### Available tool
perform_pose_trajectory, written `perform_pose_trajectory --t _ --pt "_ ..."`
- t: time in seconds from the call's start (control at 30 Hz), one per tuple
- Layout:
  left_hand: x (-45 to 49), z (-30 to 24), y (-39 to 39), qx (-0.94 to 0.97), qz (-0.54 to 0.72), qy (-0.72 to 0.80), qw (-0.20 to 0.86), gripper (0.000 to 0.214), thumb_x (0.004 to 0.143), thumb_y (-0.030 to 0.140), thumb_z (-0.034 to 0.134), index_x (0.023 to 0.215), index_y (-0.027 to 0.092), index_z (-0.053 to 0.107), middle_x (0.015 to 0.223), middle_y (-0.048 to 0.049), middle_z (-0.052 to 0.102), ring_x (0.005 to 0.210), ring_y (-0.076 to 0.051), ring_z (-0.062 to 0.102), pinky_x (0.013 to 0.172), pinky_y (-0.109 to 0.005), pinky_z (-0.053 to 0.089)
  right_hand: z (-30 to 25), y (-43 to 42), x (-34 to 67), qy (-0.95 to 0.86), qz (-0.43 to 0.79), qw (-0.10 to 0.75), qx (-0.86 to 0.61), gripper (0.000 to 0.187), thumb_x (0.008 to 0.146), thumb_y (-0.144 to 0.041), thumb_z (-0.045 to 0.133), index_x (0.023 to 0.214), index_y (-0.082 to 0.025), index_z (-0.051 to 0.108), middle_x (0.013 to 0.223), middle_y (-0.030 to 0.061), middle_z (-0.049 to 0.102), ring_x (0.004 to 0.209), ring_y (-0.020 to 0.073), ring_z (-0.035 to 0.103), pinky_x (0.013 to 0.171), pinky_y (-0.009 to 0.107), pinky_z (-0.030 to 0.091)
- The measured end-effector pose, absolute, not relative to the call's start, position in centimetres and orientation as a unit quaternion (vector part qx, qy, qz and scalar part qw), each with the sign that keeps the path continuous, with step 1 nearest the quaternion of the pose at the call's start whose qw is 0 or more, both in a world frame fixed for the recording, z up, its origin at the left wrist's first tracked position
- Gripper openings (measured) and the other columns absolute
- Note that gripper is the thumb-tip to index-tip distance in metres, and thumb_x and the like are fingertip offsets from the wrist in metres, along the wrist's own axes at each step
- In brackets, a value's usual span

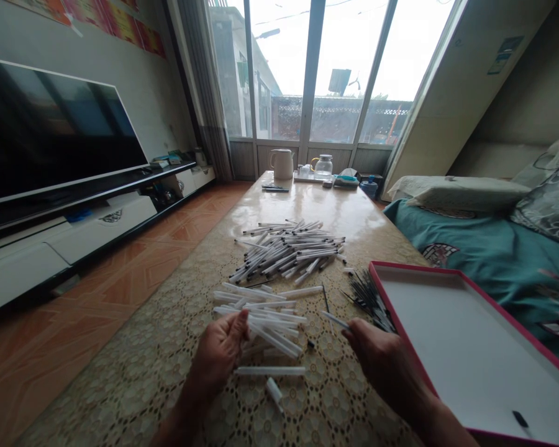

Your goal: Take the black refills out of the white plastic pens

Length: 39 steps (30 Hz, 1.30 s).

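My right hand (377, 347) is closed around a slim, pale pen barrel (335, 320), which points left over the table. My left hand (221, 344) is also closed, thumb pressed on the fingers, at the left edge of a pile of clear white pen barrels (274, 323); what it grips, if anything, is hidden. Just below that pile lie a single barrel (270, 371) and a white pen cap (274, 390). A small black cap (310, 344) rests between my hands. One thin black refill (327, 304) lies beyond my right hand's fingertips.
Farther up the patterned table (168, 347) is a heap of pens with dark ends (289, 251). Black refills (368, 295) lie beside a red-rimmed white tray (466, 329) at right. A beige jug (282, 164) and glass pitcher (323, 166) stand at the far end.
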<state>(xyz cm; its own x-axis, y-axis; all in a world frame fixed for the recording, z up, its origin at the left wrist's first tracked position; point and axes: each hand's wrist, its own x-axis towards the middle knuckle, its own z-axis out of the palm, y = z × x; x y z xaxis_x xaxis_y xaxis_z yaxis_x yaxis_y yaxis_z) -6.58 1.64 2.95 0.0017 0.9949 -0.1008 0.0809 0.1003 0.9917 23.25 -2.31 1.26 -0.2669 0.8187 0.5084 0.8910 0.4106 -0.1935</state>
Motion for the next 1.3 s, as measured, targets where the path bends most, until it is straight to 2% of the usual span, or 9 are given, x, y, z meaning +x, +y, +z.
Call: perform_pose_trajectory --t 0.1,0.17,0.27,0.4,0.57,0.7,0.87,1.07,1.3 --pt "-5.7 3.1 1.8 0.566 0.443 0.549 0.426 0.037 0.075 0.05 0.059 0.082 0.014 0.065 0.047 0.0052 0.05 0.037 -0.009 0.044 0.039 -0.019 0.035 0.9 -2.1 22.1 -0.82 -0.004 0.259 -0.511 0.024 0.097 -0.027 0.036 0.078 -0.02 0.048 0.064 -0.0003 0.055 0.052 0.0114 0.051 0.051 0.023 0.03" --pt "-5.2 3.1 1.6 0.587 0.46 0.542 0.388 0.043 0.076 0.044 0.062 0.107 0.014 0.063 0.062 0.0014 0.061 0.052 -0.014 0.058 0.052 -0.022 0.045 0.7 -2.2 21.2 -0.827 0.019 0.252 -0.501 0.02 0.096 -0.026 0.037 0.084 -0.02 0.051 0.067 0.0011 0.058 0.057 0.0125 0.054 0.053 0.022 0.033" --pt "-5.1 3.1 1.5 0.578 0.491 0.525 0.385 0.05 0.078 0.04 0.06 0.121 0.015 0.054 0.085 -0.0035 0.066 0.067 -0.016 0.064 0.065 -0.027 0.05 0.6 -2.5 20.5 -0.808 0.05 0.277 -0.518 0.018 0.095 -0.026 0.037 0.089 -0.019 0.052 0.07 0.0025 0.059 0.06 0.0135 0.056 0.056 0.023 0.036" --pt "-5.0 2.7 1.1 0.548 0.522 0.516 0.401 0.038 0.077 0.036 0.064 0.11 0.018 0.06 0.077 0.0002 0.062 0.058 -0.012 0.06 0.057 -0.023 0.049 0.9 -2.8 20.2 -0.79 0.111 0.306 -0.52 0.023 0.095 -0.025 0.033 0.08 -0.02 0.049 0.067 0.0011 0.057 0.056 0.0124 0.051 0.055 0.023 0.036" --pt "-3.1 1.8 0.1 0.518 0.415 0.409 0.626 0.037 0.07 0.033 0.072 0.101 0.015 0.063 0.068 -0.0001 0.062 0.049 -0.01 0.057 0.045 -0.019 0.044 1.7 -3.3 18.5 -0.783 0.213 0.283 -0.512 0.022 0.095 -0.03 0.036 0.081 -0.02 0.049 0.066 -0.001 0.057 0.057 0.0117 0.051 0.055 0.021 0.036" --pt "-1.9 1.4 -0.5 0.475 0.388 0.359 0.703 0.038 0.069 0.033 0.074 0.101 0.016 0.064 0.067 -0.001 0.063 0.046 -0.009 0.054 0.037 -0.016 0.04 2.6 -3.7 16.8 -0.794 0.256 0.258 -0.487 0.024 0.094 -0.03 0.037 0.078 -0.019 0.051 0.07 0.0005 0.061 0.06 0.0122 0.054 0.056 0.022 0.036" --pt "-2.0 1.7 -0.5 0.427 0.432 0.368 0.704 0.027 0.065 0.033 0.077 0.08 0.012 0.069 0.058 -0.002 0.063 0.043 -0.009 0.053 0.037 -0.015 0.039 3.1 -3.5 16.6 -0.729 0.346 0.338 -0.485 0.033 0.094 -0.041 0.037 0.081 -0.017 0.056 0.063 -0.001 0.055 0.056 0.0109 0.05 0.054 0.021 0.037" --pt "-2.9 1.9 0.2 0.365 0.496 0.388 0.686 0.029 0.062 0.032 0.08 0.081 0.013 0.069 0.059 -0.0016 0.064 0.047 -0.008 0.055 0.039 -0.014 0.039 1.1 -2.9 18.1 -0.55 0.531 0.422 -0.487 0.048 0.089 -0.059 0.036 0.069 -0.017 0.047 0.05 -0.0068 0.039 0.038 0.0054 0.029 0.036 0.017 0.022" --pt "-2.9 1.6 0.2 0.402 0.49 0.391 0.668 0.027 0.065 0.032 0.078 0.082 0.012 0.069 0.06 -0.0023 0.064 0.049 -0.01 0.056 0.04 -0.016 0.042 0.3 -3.0 18.1 -0.579 0.513 0.421 -0.473 0.046 0.089 -0.056 0.041 0.067 -0.016 0.048 0.05 -0.0061 0.04 0.043 0.0059 0.033 0.041 0.018 0.024"
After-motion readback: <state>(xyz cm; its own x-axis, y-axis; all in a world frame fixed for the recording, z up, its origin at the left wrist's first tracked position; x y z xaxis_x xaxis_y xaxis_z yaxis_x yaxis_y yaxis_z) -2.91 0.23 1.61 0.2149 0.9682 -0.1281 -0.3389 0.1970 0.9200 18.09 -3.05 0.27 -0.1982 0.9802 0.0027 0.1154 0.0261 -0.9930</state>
